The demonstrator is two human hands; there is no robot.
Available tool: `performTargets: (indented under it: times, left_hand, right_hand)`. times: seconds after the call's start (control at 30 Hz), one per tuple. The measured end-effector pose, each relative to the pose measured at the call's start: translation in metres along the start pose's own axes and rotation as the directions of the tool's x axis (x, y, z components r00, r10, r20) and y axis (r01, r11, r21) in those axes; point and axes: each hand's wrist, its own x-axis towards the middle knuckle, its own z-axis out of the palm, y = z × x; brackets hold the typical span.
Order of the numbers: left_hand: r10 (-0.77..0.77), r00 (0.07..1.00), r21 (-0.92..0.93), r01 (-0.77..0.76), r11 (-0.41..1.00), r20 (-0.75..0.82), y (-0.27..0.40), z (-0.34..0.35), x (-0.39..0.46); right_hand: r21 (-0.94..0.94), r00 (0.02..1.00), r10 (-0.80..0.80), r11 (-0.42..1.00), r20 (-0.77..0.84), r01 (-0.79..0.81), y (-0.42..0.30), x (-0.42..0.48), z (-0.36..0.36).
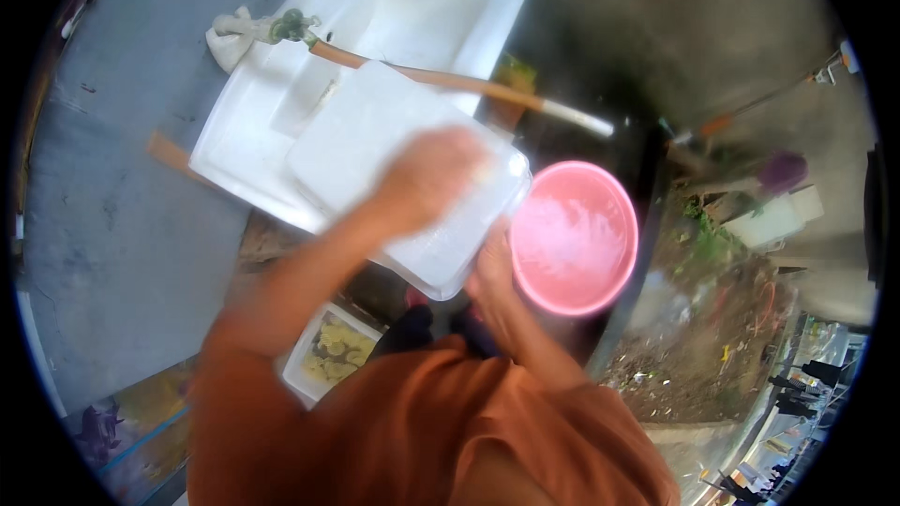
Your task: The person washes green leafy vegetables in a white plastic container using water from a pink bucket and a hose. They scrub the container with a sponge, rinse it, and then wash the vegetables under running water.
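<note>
A white rectangular plastic tub or lid (365,126) leans over the front rim of a white ceramic sink (232,133), its flat face towards me. My right hand (494,263) grips its lower right edge; the fingers beneath are hidden. On the flat face lies my left hand (432,179), blurred by motion. Something pale shows at its fingertips, too blurred to name. A faucet (288,27) with a brown hose (429,75) stands at the sink's left side, and the hose crosses above the basin. Close by my right hand is a round pink basin (633,239) holding cloudy water.
A white container (297,363) with yellowish crinkled pieces in liquid sits low at my left. The hose's white end piece (580,118) juts past the sink. A concrete edge (636,281) borders bare soil (703,358) at right. A grey wall (133,225) stands left.
</note>
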Motion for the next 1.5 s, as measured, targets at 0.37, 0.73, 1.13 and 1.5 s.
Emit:
performTargets:
  times: [0.37,0.73,1.13,1.5]
  left_hand:
    - [-0.310,0.951,0.131,0.307,0.942,0.002,-0.029,0.012,-0.004]
    - [-0.653,0.745,0.074,0.650,0.757,0.139,-0.030,-0.023,0.016]
    - [-0.183,0.967,0.094,0.201,0.975,-0.175,0.009,0.012,-0.003]
    - [-0.137,0.991,0.008,0.137,0.991,0.011,0.024,0.014,0.003]
  right_hand:
    - [-0.050,0.993,0.052,0.997,-0.106,-0.058,-0.010,-0.008,0.004]
    - [-0.039,0.977,-0.004,0.999,-0.214,-0.004,-0.012,-0.007,0.013]
    - [-0.090,0.970,-0.046,0.996,-0.237,0.026,-0.003,-0.006,0.013]
    - [-0.196,0.971,-0.047,0.981,-0.236,0.000,-0.008,-0.016,0.011]
